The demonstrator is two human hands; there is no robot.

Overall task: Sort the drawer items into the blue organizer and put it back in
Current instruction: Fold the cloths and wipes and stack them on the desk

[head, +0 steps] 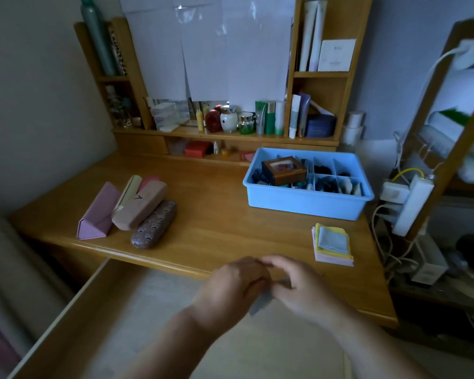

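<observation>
The blue organizer stands on the wooden desk at the right, its compartments holding small dark items and a brown box. Below the desk's front edge the drawer is pulled out, its pale bottom showing. Over the drawer my left hand and my right hand meet, both pinching a small grey cloth that hangs between them. A stack of folded cloths, yellow, pink and grey-blue, lies near the desk's right front corner.
Several glasses cases, pink, beige and brown patterned, lie on the desk's left half. Bottles and jars line the back shelf. A power strip with cables hangs beside the desk's right edge, next to a wooden frame.
</observation>
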